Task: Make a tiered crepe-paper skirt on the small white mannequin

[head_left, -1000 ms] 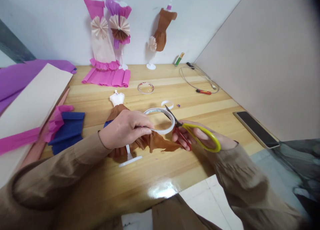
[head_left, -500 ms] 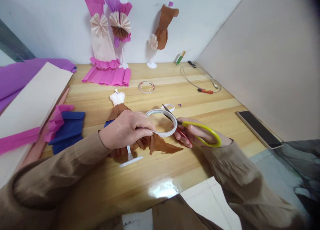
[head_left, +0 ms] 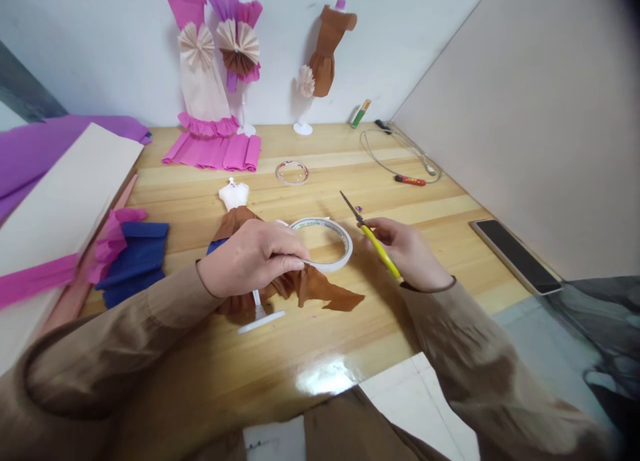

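"Where's the white, ring-shaped tape roll?"
"The left grip pinches its rim, above the glossy wooden desk."
"Any writing?"
"Greenish print inside the ring, too small to read."
"And the right grip?"
"Holding yellow-handled metal scissors, beside the roll; brown crepe paper shows below."

The single view looked forward and down from the wearer's head, near and above the hands, which sat close to its middle. Both sleeves ran in from the lower corners; the tabletop spread around the hands, and the wall rose beyond them.
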The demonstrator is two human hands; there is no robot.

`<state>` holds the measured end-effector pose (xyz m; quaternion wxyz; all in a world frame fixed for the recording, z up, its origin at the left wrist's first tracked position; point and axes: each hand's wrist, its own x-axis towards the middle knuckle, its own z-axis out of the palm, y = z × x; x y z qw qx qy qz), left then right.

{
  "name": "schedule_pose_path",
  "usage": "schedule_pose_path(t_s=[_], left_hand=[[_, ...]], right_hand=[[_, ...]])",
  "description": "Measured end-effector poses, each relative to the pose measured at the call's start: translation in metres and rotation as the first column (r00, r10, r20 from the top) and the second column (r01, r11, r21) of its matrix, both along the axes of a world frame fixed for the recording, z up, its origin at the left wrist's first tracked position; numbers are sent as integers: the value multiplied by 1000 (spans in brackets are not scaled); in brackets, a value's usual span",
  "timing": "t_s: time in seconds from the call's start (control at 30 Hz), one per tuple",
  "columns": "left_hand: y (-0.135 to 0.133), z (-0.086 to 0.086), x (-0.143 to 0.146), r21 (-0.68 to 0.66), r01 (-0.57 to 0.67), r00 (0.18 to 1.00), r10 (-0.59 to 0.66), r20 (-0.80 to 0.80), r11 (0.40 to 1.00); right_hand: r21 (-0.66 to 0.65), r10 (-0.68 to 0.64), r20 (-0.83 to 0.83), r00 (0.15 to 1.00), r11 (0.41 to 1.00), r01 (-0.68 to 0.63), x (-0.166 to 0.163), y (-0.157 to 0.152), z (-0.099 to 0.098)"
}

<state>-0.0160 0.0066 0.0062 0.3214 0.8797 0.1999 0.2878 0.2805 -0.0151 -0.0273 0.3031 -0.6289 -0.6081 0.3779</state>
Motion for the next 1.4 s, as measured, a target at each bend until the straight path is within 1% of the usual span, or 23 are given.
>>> schedule_pose_path(t_s=[0.1,0.17,0.23,0.37,0.43,0.47,0.5,0.57,0.63,0.67,0.73,0.83,0.87,0.9,0.93,1.0,1.03,1.1,1.2,1.27,1.3,1.33,1.4], left_hand=[[0,-1,1,-3,-8,1000,8,2,1000],[0,-1,1,-5,-8,1000,8,8,1000],[0,-2,1,-5,-11,1000,11,23,1000],[1,-1,0,-5,-7,999,7,45,1000],[1,-1,-1,-19,18,999,-18,34,1000],[0,0,-1,-25,33,999,-32,30,999],[0,0,-1,-29,51,998,-50,25,998],[-1,1,-1,-28,94,996,-94,5,995],[-2,2,-1,-22,135,991,-135,-21,991],[-2,3,-2,-21,147,989,-148,-30,989],[-1,5,-3,-24,147,988,-148,-35,989],[0,8,-4,-36,124,991,-125,-37,992],[0,8,-5,-36,123,992,-124,-38,992],[1,8,-5,-32,124,991,-126,-39,992],[1,8,-5,-24,128,991,-129,-42,992],[2,7,-5,-3,128,991,-128,-44,992],[2,7,-4,7,124,991,-124,-43,992],[3,6,-4,16,109,994,-108,-32,994],[4,5,-4,-13,86,996,-86,1,996],[3,4,-4,-55,59,998,-58,20,997],[3,4,-4,-75,43,999,-42,24,996],[3,4,-4,-92,24,999,-22,24,995],[2,2,-2,-105,-16,1000,19,21,994]], right_hand=[[87,75,319,945,990,-109,3,8,-3],[66,108,533,839,984,-168,1,10,1],[46,84,705,705,985,-164,-4,10,6],[6,36,891,453,996,-89,-14,7,9],[29,-13,919,394,999,-35,-16,6,8],[79,-60,909,413,996,-30,-16,6,7],[148,-109,875,471,988,-47,-15,7,5],[290,-122,739,663,945,-149,-14,12,3],[372,12,603,798,880,-295,-15,21,-1],[386,106,570,814,840,-380,-18,26,-4],[377,256,571,780,762,-526,-27,37,-12],[313,451,600,661,628,-713,-42,49,-25],[289,474,617,629,607,-741,-45,52,-27],[282,449,637,626,620,-732,-46,55,-29],[297,381,660,648,660,-690,-45,58,-30],[403,153,667,729,749,-526,-37,63,-29],[466,52,643,764,764,-445,-32,65,-26],[567,-20,546,837,745,-352,-22,65,-17],[645,-1,280,960,740,-188,-17,48,2],[635,121,92,988,757,-152,-20,30,16],[627,255,41,966,746,-224,-22,22,22],[619,410,26,912,710,-336,-24,14,27],[570,587,129,799,616,-544,-27,5,32]])
